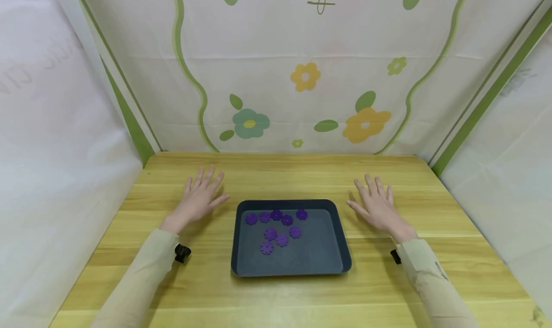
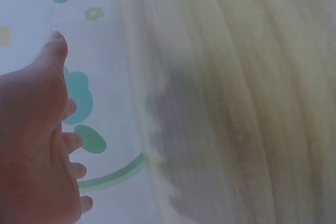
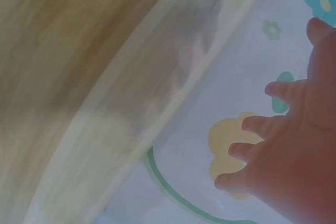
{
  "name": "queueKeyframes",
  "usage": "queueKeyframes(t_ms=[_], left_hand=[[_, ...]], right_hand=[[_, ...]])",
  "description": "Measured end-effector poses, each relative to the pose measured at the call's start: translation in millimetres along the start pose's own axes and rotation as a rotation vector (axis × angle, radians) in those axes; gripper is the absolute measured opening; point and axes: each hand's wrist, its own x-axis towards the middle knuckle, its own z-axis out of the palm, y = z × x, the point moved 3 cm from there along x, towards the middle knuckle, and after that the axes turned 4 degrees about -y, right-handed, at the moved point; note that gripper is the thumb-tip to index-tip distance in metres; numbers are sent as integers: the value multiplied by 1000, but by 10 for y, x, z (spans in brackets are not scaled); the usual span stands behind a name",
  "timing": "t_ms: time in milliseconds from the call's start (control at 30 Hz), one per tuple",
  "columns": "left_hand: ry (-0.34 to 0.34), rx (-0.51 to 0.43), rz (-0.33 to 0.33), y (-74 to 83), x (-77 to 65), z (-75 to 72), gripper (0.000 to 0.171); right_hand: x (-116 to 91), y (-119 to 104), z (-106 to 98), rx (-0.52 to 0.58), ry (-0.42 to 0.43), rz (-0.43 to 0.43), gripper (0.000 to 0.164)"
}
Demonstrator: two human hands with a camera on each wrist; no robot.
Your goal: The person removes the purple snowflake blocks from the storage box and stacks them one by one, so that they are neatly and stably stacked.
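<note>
While the left hand [image 1: 196,201] and right hand [image 1: 379,210] spread wide, nine purple discs [image 1: 282,240] sit in the tray [image 1: 319,246]

Starting nearest, along the bottom of the frame, it's pale sleeves: the left sleeve [image 1: 138,275] angling up from the lower left, the right sleeve [image 1: 435,285] from the lower right, a small black device [image 1: 183,253] at the left cuff. Between them, low and central on the wood-grain table [image 1: 297,301], lies that dark, shallow tray. Inside, the notched discs: four clustered just left of the middle, then five more along the far side, the last of them a little apart at the right.

Up to the hands now! Left of the tray, fingers fanned toward the top of the frame, thumb pointing near the tray's corner; over on the right, a mirror match, five digits splayed. Both wrist views show them raised, their shadows falling on the table.

And beyond the table's far edge, filling the top, a white backdrop [image 1: 276,40] with a teal flower [image 1: 250,124] left of centre and a big orange flower [image 1: 355,132] to the right.
</note>
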Motion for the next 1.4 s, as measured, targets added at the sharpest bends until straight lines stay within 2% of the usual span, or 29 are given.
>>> queueKeyframes(t_ms=[300, 567, 767, 1067, 1200, 1400], left_hand=[[-7, 13, 61, 127, -74, 33, 85], [-17, 54, 138, 289, -150, 67, 90], [-22, 85, 199, 434, -212, 62, 89], [-15, 77, 280, 500, -276, 142, 88], [-14, 71, 300, 514, -287, 166, 86], [7, 73, 323, 524, -298, 190, 84]], right_hand=[[-60, -89, 17, 19, 37, -54, 77], [-68, -223, -4, -34, 231, -212, 62], [-90, -356, -29, -4, 310, -297, 54], [-91, -536, -28, 60, 284, -354, 46], [-81, -618, -35, 71, 288, -411, 41], [-58, -708, -52, 87, 274, -451, 35]])
